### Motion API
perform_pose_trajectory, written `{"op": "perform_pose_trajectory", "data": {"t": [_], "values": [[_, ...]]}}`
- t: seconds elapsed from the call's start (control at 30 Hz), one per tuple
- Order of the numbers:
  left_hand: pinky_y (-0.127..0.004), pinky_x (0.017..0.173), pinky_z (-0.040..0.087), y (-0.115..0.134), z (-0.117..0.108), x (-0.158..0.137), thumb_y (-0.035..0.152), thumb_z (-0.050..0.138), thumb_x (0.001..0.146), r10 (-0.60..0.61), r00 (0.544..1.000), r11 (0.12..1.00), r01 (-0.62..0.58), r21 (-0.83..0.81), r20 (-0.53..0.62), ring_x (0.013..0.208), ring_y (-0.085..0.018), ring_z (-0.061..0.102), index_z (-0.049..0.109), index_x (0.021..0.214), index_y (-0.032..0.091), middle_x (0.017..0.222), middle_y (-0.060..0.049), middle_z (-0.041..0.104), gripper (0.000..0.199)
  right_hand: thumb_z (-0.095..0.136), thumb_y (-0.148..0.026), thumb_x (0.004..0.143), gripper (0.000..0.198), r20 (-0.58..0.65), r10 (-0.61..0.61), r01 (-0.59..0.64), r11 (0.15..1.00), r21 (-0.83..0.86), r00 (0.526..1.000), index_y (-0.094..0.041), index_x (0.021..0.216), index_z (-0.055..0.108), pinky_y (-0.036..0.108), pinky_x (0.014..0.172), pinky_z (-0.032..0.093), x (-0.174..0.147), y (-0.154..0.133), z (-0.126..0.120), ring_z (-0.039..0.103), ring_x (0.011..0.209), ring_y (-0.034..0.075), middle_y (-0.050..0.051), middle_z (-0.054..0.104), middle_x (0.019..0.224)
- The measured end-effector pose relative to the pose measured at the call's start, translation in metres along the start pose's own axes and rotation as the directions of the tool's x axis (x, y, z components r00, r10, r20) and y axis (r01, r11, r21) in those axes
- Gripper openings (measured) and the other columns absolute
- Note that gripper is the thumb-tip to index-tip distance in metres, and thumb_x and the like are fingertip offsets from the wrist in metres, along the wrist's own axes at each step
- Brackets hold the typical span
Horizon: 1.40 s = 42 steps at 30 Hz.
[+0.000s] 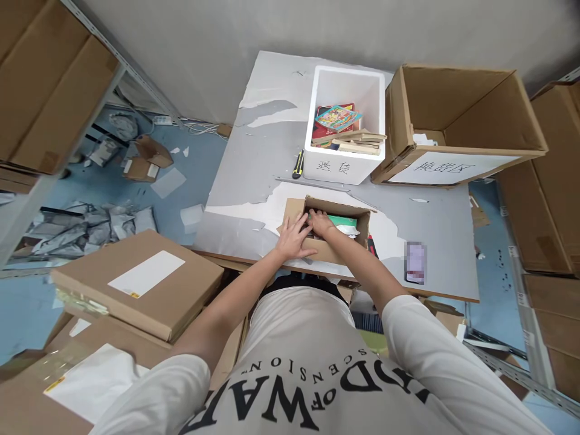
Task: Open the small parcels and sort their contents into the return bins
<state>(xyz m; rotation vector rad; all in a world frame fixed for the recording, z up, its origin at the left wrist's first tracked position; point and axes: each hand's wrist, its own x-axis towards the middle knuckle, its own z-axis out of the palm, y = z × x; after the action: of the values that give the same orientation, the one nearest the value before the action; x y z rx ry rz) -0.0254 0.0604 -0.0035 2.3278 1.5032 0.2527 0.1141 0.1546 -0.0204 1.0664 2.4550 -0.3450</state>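
Observation:
A small open cardboard box point(328, 251) sits at the table's near edge. My left hand point(292, 237) lies over its left front corner, fingers spread and thumb along the front wall; nothing is in its grasp. Inside the box's left end, my right hand point(321, 223) reaches down with bent fingers. Their tips are hidden, and whatever they grip cannot be made out. A green packet point(342, 222) with a white piece point(348, 231) beneath it shows in the box, right of that hand. Beside the box's right end lies a red and black tool point(371, 245), partly hidden.
Behind the box stand a white foam bin point(348, 166) of books point(338, 119) and a large open carton point(453, 166). A yellow-black utility knife point(298, 164) lies left of the bin. A blurred phone point(415, 263) is at right. Stacked cartons point(140, 284) crowd my left.

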Motion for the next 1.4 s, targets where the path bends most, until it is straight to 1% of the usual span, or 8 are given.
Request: {"op": "perform_pose_trajectory", "data": {"t": [0.23,0.57,0.67,0.8,1.03,1.13,1.23,1.4], "values": [[-0.061,0.115,-0.002,-0.002,-0.001,-0.005,0.054,0.051,0.085,0.100,0.994,0.995,-0.099,-0.024,0.048,0.131,-0.031,0.045,0.065,0.109,0.022,0.117,-0.011,0.065,0.042,0.064,-0.023,0.081,0.048,-0.030,-0.050,0.051,0.999,0.017,0.998,-0.022,0.127,0.053,0.044,0.091,0.043,-0.012,0.009,-0.016,0.053,0.110,0.032,0.019,0.044,0.131],[-0.061,0.115,0.005,-0.005,0.011,0.015,0.047,0.057,0.086,0.072,0.990,0.997,-0.075,-0.022,-0.119,0.121,-0.029,0.054,0.064,0.104,0.019,0.110,-0.012,0.068,0.035,0.068,-0.024,0.076,0.036,-0.349,-0.150,0.213,0.965,0.151,0.925,-0.021,0.110,0.058,0.040,0.090,0.043,-0.048,0.051,-0.029,0.053,0.107,0.028,0.014,0.045,0.127],[-0.062,0.115,0.006,-0.005,0.011,0.029,0.044,0.056,0.087,0.064,0.987,0.998,-0.065,-0.002,-0.148,0.121,-0.029,0.053,0.064,0.102,0.019,0.108,-0.013,0.069,0.031,0.068,-0.024,0.074,0.031,-0.512,-0.109,0.256,0.939,0.228,0.852,-0.020,0.103,0.059,0.038,0.091,0.044,-0.061,0.068,-0.035,0.053,0.107,0.026,0.013,0.046,0.125],[-0.062,0.114,0.009,-0.009,0.009,0.050,0.044,0.058,0.086,0.051,0.987,0.999,-0.050,0.008,-0.151,0.121,-0.030,0.053,0.065,0.100,0.017,0.108,-0.015,0.068,0.031,0.068,-0.023,0.071,0.029,-0.708,0.018,0.289,0.906,0.311,0.706,-0.021,0.098,0.058,0.036,0.090,0.046,-0.081,0.085,-0.047,0.053,0.110,0.025,0.012,0.047,0.125],[-0.062,0.114,0.007,-0.016,0.003,0.087,0.042,0.065,0.081,0.008,0.990,1.000,-0.008,0.000,-0.141,0.122,-0.032,0.051,0.066,0.098,0.016,0.111,-0.016,0.065,0.031,0.071,-0.028,0.068,0.028,-0.927,0.183,0.363,0.881,0.303,0.329,-0.021,0.091,0.056,0.039,0.091,0.048,-0.120,0.092,-0.077,0.054,0.112,0.026,0.013,0.052,0.117],[-0.062,0.114,0.006,-0.017,-0.002,0.101,0.042,0.065,0.081,-0.011,0.992,1.000,0.013,0.015,-0.126,0.123,-0.032,0.050,0.066,0.097,0.016,0.112,-0.016,0.065,0.031,0.071,-0.027,0.066,0.032,-0.952,0.229,0.372,0.881,0.292,0.203,-0.022,0.092,0.054,0.040,0.088,0.050,-0.143,0.088,-0.085,0.055,0.111,0.027,0.013,0.052,0.117],[-0.063,0.113,0.006,-0.017,-0.008,0.111,0.044,0.065,0.081,-0.024,0.994,0.998,0.030,0.054,-0.106,0.122,-0.033,0.051,0.066,0.095,0.015,0.112,-0.017,0.064,0.033,0.072,-0.029,0.065,0.035,-0.950,0.271,0.352,0.883,0.310,0.157,-0.024,0.093,0.052,0.044,0.086,0.051,-0.169,0.078,-0.080,0.056,0.111,0.029,0.012,0.052,0.119],[-0.060,0.115,0.008,-0.017,-0.012,0.113,0.042,0.064,0.081,-0.001,0.996,0.999,0.006,0.053,-0.086,0.128,-0.034,0.046,0.064,0.104,0.015,0.116,-0.017,0.064,0.036,0.073,-0.029,0.063,0.036,-0.940,0.280,0.356,0.873,0.334,0.196,-0.025,0.092,0.052,0.045,0.081,0.053,-0.195,0.055,-0.038,0.058,0.108,0.030,0.012,0.053,0.117]]}}
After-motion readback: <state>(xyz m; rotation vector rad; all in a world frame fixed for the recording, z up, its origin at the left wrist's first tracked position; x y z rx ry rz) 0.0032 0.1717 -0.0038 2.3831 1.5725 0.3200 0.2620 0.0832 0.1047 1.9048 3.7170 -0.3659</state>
